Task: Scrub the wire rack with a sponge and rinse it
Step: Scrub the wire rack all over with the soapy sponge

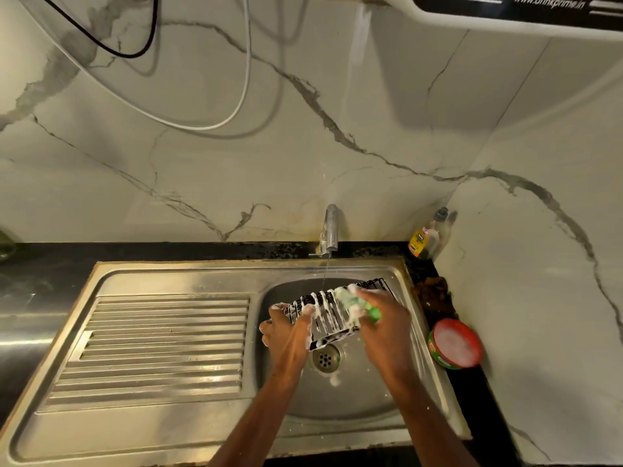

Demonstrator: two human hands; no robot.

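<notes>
Head view, both my hands over the sink bowl. My left hand (286,328) grips the near-left end of one black wire rack (332,310), fingers curled round its edge, foam on the knuckles. My right hand (382,310) is curled round one green sponge (359,305) and presses it onto the rack's top, toward its far-right end. Rack is held tilted above the bowl, near end just over the drain (326,357), wires coated in white suds; far-right corner still shows bare black wire. One thin stream of water (325,271) falls from one tap (329,230) onto the rack's far side. One steel sink (175,278), single bowl on the right, one ribbed drainboard (158,348) on the left; a blob of foam lies just beside the drain. On the dark counter right of the bowl: one round tub (455,343) with red rim and pale soapy contents, one brown crumpled scrubber or cloth (435,293) behind it, cannot tell which. One bottle with yellow label (426,239) stands in the back corner against the marble wall. Two cables hang on the wall, one black (135,55), one white (209,127). One white appliance (519,15) top right, printed web address partly readable.
</notes>
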